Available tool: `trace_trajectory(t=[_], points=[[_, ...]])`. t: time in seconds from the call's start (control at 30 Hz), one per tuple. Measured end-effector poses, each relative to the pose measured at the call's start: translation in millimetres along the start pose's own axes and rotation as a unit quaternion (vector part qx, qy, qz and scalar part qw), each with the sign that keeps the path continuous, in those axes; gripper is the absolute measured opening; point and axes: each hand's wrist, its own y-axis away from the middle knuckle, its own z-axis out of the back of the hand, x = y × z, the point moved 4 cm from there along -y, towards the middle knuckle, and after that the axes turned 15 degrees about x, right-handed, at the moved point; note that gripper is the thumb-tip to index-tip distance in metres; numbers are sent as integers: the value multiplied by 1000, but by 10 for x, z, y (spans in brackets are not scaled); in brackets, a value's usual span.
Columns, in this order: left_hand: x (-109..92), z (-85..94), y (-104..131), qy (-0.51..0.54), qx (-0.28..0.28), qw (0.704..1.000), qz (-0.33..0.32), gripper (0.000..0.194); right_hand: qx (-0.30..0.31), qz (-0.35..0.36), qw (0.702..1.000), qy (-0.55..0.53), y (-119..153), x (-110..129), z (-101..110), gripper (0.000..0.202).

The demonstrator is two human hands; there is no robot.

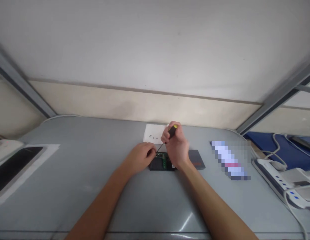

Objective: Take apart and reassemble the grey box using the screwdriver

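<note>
In the middle of the grey table lies a small black electronic device (157, 164) with a green circuit board (164, 160) exposed. My right hand (178, 146) grips a screwdriver (172, 131) with a black and yellow handle. Its thin shaft slants down and left to the device's upper left part, where the tip is hard to make out. My left hand (142, 156) rests at the device's left edge, thumb and fingers pinched close to the tip. Whatever they pinch is hidden. A dark flat cover (197, 159) lies to the right, partly behind my right wrist.
Several small dark screws sit on a white paper (148, 140) behind the device. At right are a blurred-out phone-like item (230, 161) and a white power strip (277, 180) with cables. A black slab (18, 168) lies on white sheets at left. A wall closes the back.
</note>
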Motion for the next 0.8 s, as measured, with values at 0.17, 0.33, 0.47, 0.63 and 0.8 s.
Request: trace_trajectory(t=[0.17,0.33,0.47,0.63,0.8], points=[[-7,0,3,6,2,1000,2,19,0,-2,1000,18,-4,18,18,23],[-10,-4,3,2,3,1000,-2,21,-2,4,1000,2,-9,-8,12,23],[-2,-7,5,3,-1,1000,0,20,-3,-7,1000,-1,-7,-9,9,22],[4,-9,0,5,-5,1000,0,20,-7,7,1000,13,-5,15,28,23],[8,-9,0,0,1,1000,5,21,4,3,1000,-5,-6,-9,9,24]])
